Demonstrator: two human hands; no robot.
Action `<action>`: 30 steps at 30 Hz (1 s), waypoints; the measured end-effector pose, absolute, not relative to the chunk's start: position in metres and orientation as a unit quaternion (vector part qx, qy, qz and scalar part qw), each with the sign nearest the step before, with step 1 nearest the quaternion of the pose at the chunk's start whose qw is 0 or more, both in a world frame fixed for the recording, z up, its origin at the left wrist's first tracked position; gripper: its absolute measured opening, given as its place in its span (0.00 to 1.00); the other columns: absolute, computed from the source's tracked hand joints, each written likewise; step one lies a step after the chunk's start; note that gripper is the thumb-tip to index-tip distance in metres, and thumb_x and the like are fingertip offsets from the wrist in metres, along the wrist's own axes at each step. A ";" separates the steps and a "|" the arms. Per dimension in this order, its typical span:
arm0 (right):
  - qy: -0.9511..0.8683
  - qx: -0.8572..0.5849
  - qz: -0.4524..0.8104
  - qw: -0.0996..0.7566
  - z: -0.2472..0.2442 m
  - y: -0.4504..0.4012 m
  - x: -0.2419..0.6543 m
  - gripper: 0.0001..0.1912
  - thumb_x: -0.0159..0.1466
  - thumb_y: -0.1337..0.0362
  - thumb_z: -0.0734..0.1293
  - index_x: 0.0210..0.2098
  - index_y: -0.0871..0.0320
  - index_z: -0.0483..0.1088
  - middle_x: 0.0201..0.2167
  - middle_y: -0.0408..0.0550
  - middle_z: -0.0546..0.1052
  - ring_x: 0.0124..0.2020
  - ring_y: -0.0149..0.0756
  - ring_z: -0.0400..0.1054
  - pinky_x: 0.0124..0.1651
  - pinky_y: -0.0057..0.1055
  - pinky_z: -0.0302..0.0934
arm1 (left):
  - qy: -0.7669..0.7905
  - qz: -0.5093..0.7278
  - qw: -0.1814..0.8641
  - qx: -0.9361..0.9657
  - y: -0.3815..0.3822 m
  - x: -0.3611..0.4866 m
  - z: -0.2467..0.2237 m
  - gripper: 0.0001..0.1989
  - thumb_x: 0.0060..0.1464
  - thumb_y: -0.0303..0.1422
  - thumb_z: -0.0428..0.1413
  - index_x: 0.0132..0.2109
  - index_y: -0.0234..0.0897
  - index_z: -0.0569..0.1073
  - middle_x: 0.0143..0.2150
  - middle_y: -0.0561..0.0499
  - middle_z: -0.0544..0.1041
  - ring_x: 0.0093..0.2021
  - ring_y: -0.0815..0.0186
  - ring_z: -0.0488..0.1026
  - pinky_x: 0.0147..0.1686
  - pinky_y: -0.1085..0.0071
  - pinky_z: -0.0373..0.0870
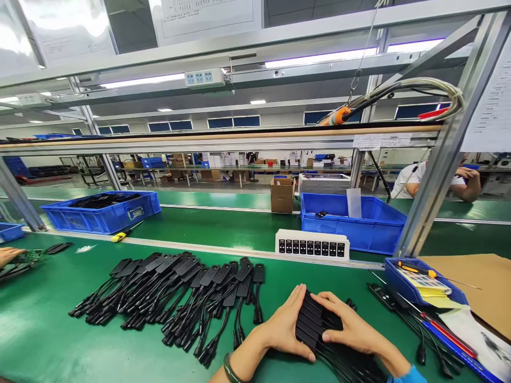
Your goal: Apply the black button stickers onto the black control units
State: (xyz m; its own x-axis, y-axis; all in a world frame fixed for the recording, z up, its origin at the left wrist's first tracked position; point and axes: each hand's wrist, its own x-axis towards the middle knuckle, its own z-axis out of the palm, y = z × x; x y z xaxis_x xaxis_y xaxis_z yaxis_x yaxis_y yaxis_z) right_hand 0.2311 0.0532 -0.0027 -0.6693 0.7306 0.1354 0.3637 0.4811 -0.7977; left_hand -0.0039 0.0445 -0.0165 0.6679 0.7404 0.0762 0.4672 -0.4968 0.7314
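Between my two hands stands a row of flat black cable modules (309, 323), pressed side by side, their cables trailing toward the lower right. My left hand (285, 324) is closed along the left side of the row, thumb at the near end. On the other side my right hand (347, 324) grips the row with thumb and fingers. To the left, a large pile of similar black modules with plug-ended cables (187, 292) is spread over the green bench (48, 330).
Behind the bench edge stand a blue bin with black parts (104, 213), another blue bin (359, 229) and a white rack of small black pieces (312, 246). A small blue tray (425, 282) and pens (451, 340) lie right. Another person's hand (10, 256) is far left.
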 end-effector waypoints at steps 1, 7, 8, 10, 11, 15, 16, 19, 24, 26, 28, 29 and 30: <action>-0.826 -0.332 0.388 0.240 -0.002 0.053 0.232 0.45 0.53 0.39 0.69 0.64 0.51 0.57 0.55 0.54 0.62 0.57 0.49 0.56 0.61 0.42 0.49 | 0.359 0.194 0.350 0.843 0.044 -0.004 -0.016 0.76 0.23 0.61 0.65 0.68 0.28 0.32 0.70 0.35 0.32 0.68 0.46 0.30 0.66 0.51 0.36; -0.817 -0.345 0.381 0.262 -0.005 0.055 0.230 0.44 0.51 0.40 0.70 0.62 0.49 0.59 0.52 0.52 0.65 0.53 0.48 0.61 0.56 0.41 0.55 | 0.360 0.182 0.336 0.851 0.044 -0.003 -0.016 0.75 0.23 0.62 0.64 0.68 0.24 0.36 0.69 0.33 0.31 0.68 0.46 0.30 0.65 0.52 0.37; -0.816 -0.348 0.377 0.265 -0.006 0.055 0.229 0.44 0.51 0.40 0.70 0.62 0.49 0.60 0.51 0.52 0.66 0.53 0.49 0.61 0.56 0.41 0.56 | 0.361 0.179 0.334 0.852 0.044 -0.002 -0.015 0.75 0.22 0.62 0.63 0.68 0.24 0.36 0.69 0.32 0.31 0.68 0.46 0.30 0.65 0.52 0.37; -0.816 -0.353 0.369 0.271 -0.008 0.054 0.228 0.44 0.51 0.40 0.70 0.62 0.50 0.61 0.51 0.53 0.66 0.53 0.49 0.61 0.56 0.42 0.56 | 0.364 0.173 0.330 0.854 0.044 -0.001 -0.014 0.76 0.21 0.63 0.63 0.67 0.24 0.36 0.69 0.32 0.31 0.68 0.46 0.30 0.65 0.52 0.37; -0.816 -0.355 0.365 0.273 -0.009 0.054 0.227 0.43 0.51 0.40 0.70 0.61 0.50 0.61 0.51 0.53 0.66 0.53 0.50 0.61 0.55 0.42 0.56 | 0.366 0.170 0.328 0.854 0.044 -0.001 -0.013 0.76 0.21 0.63 0.63 0.67 0.23 0.36 0.69 0.32 0.31 0.68 0.46 0.30 0.65 0.52 0.38; -0.812 -0.376 0.340 0.288 -0.012 0.053 0.222 0.40 0.53 0.41 0.70 0.61 0.50 0.62 0.51 0.53 0.68 0.52 0.50 0.63 0.54 0.41 0.59 | 0.370 0.172 0.321 0.854 0.043 -0.001 -0.011 0.75 0.22 0.63 0.63 0.68 0.25 0.37 0.69 0.32 0.33 0.68 0.46 0.32 0.65 0.52 0.39; -0.811 -0.383 0.335 0.289 -0.013 0.053 0.221 0.40 0.53 0.42 0.69 0.61 0.50 0.62 0.51 0.53 0.68 0.52 0.50 0.63 0.53 0.41 0.59 | 0.370 0.175 0.320 0.854 0.043 -0.001 -0.011 0.75 0.22 0.62 0.63 0.68 0.26 0.37 0.69 0.33 0.33 0.68 0.46 0.32 0.65 0.52 0.39; -0.812 -0.393 0.322 0.287 -0.015 0.052 0.219 0.41 0.54 0.41 0.69 0.61 0.52 0.61 0.53 0.55 0.67 0.53 0.51 0.63 0.53 0.41 0.60 | 0.368 0.182 0.319 0.854 0.044 -0.002 -0.014 0.75 0.21 0.62 0.64 0.68 0.26 0.37 0.69 0.32 0.33 0.68 0.46 0.33 0.65 0.52 0.39; -0.817 -0.364 0.349 0.281 -0.011 0.053 0.224 0.41 0.55 0.40 0.67 0.63 0.51 0.59 0.54 0.54 0.66 0.54 0.50 0.62 0.56 0.43 0.58 | 0.359 0.189 0.322 0.855 0.046 -0.004 -0.019 0.75 0.22 0.63 0.63 0.68 0.27 0.37 0.69 0.33 0.33 0.68 0.46 0.32 0.65 0.51 0.39; -0.812 -0.346 0.378 0.280 -0.009 0.055 0.228 0.39 0.57 0.40 0.66 0.62 0.51 0.59 0.54 0.54 0.67 0.54 0.49 0.62 0.55 0.43 0.58 | 0.358 0.188 0.323 0.856 0.046 -0.004 -0.018 0.74 0.22 0.63 0.63 0.68 0.27 0.38 0.69 0.33 0.33 0.68 0.46 0.32 0.65 0.51 0.39; -0.803 -0.342 0.398 0.282 -0.008 0.056 0.230 0.38 0.57 0.41 0.66 0.61 0.50 0.61 0.53 0.54 0.67 0.53 0.49 0.63 0.52 0.43 0.60 | 0.357 0.189 0.326 0.855 0.045 -0.004 -0.016 0.75 0.22 0.63 0.63 0.68 0.26 0.38 0.69 0.32 0.34 0.68 0.46 0.33 0.65 0.51 0.38; -0.798 -0.347 0.402 0.285 -0.008 0.057 0.231 0.37 0.56 0.41 0.66 0.60 0.50 0.63 0.52 0.53 0.68 0.52 0.49 0.63 0.51 0.43 0.60 | 0.356 0.190 0.327 0.854 0.045 -0.003 -0.015 0.75 0.22 0.63 0.63 0.68 0.26 0.38 0.69 0.32 0.34 0.68 0.46 0.33 0.65 0.52 0.38; -0.794 -0.353 0.402 0.288 -0.009 0.057 0.231 0.37 0.56 0.41 0.67 0.60 0.51 0.64 0.52 0.53 0.68 0.52 0.49 0.63 0.51 0.42 0.60 | 0.357 0.191 0.328 0.854 0.045 -0.003 -0.014 0.75 0.22 0.63 0.63 0.68 0.26 0.38 0.69 0.32 0.34 0.68 0.46 0.33 0.65 0.52 0.39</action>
